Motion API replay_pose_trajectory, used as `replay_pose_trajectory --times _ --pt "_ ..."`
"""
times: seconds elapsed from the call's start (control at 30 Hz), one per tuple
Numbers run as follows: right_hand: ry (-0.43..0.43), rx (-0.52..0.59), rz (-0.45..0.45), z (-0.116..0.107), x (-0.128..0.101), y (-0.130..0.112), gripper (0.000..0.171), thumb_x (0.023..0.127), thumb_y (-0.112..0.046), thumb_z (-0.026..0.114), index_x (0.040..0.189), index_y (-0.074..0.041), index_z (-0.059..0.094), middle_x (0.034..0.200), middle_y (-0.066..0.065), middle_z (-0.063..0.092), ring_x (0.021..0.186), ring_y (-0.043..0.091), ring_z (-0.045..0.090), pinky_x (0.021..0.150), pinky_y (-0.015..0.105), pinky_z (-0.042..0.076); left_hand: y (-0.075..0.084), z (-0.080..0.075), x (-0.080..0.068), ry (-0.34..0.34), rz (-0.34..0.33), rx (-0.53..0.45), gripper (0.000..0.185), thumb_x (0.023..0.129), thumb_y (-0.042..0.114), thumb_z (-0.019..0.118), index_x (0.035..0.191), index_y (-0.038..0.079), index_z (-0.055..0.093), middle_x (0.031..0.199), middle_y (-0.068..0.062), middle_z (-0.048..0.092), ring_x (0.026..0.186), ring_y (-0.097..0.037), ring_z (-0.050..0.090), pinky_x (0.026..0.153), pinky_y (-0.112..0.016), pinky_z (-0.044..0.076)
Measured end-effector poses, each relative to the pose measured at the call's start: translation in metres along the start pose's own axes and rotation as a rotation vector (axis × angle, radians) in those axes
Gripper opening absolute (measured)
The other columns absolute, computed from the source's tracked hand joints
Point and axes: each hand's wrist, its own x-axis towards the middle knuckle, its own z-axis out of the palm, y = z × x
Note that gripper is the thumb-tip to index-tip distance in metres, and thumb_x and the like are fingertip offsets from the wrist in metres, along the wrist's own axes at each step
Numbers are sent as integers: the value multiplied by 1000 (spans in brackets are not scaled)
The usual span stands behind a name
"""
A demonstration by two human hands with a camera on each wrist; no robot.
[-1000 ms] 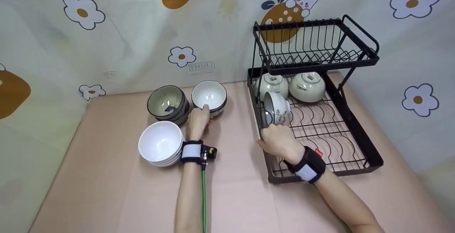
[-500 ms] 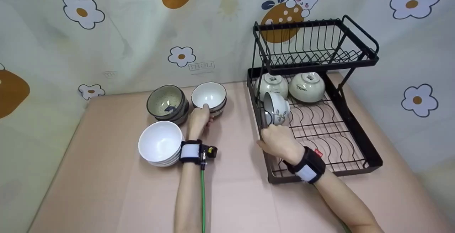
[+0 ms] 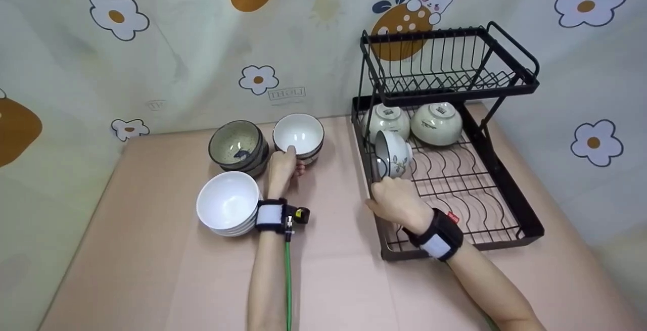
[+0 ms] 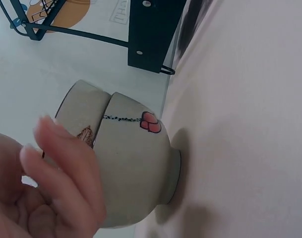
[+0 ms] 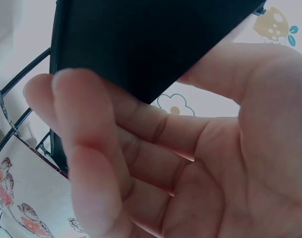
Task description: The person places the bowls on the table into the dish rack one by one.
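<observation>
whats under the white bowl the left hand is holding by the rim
A second bowl with a red motif on its outer side, standing on the table. The white bowl covers its inside, so that cannot be seen.

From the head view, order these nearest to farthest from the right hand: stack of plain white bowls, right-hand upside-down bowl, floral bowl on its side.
From the right hand:
1. Floral bowl: just beyond it, left side of the dish rack.
2. Upside-down bowl: farther back, to the right.
3. Plain white bowls: across the table, to the left.
</observation>
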Motion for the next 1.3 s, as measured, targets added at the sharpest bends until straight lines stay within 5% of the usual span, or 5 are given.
replay_pose_trajectory --times 0.33,0.73,0.9,1.13,1.3 --pt "-9 47 37 -8 1 3 42 94 -32 73 66 -4 60 59 8 56 55 30 63 51 45 55 17 -1 -11 -128 26 82 28 100 13 44 81 0 61 62 -1 59 44 -4 54 50 -21 55" --pt "290 370 178 -21 5 11 33 107 -21 50 120 5 64 65 9 58 60 32 63 59 50 55 31 -2 -24 -589 43 121 37 99 9 43 65 8 59 55 3 55 43 -2 50 45 -14 46" --pt "280 486 243 -29 5 18 41 107 -21 49 132 10 57 74 17 65 63 33 64 59 49 56 36 7 -33 -723 82 165 37 99 10 45 65 9 60 55 4 56 42 -2 50 44 -14 47" --pt "229 537 322 -38 0 33 48 94 -8 55 137 11 51 121 43 59 97 52 69 71 51 62 41 21 -49 -846 133 217 40 104 11 48 66 10 62 59 3 59 45 -2 53 46 -14 46" --pt "273 566 323 -48 -3 45 45 89 -1 50 132 8 57 120 41 62 90 51 70 62 48 62 44 31 -61 -842 149 194 39 106 19 50 69 11 62 61 4 59 49 -3 52 49 -14 45"
